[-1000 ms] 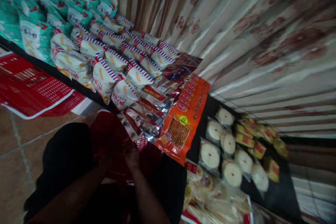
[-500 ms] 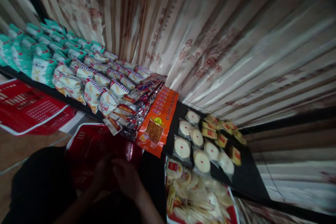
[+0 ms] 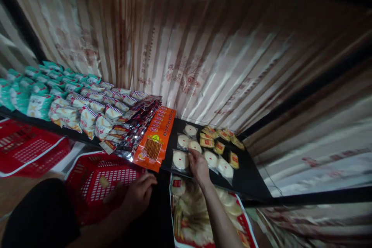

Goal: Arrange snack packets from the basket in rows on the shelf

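Round white discs in clear wrappers, each with a small red label, lie on the black shelf; one white disc packet (image 3: 180,160) is just left of my right hand (image 3: 198,163). That hand reaches down among the packets, its fingertips at the near edge of another disc packet (image 3: 194,146). Its fingers point away from me, so their grip is hidden. My left hand (image 3: 142,193) is curled beside the right side of a red basket (image 3: 76,170); anything inside its fingers cannot be made out. Inside that basket lies a small yellowish item (image 3: 104,181).
Small yellow packets (image 3: 207,142) sit behind the discs. Leftward stand an orange snack bag (image 3: 153,139), white bags (image 3: 88,122) and teal bags (image 3: 39,106). Below the shelf are a basket of disc packets (image 3: 192,205) and another red basket (image 3: 29,147). A pleated curtain (image 3: 180,54) hangs behind.
My right hand has moved from beside my left hand, over the basket, out to the disc packets. My left hand has shifted right. The view has turned right.
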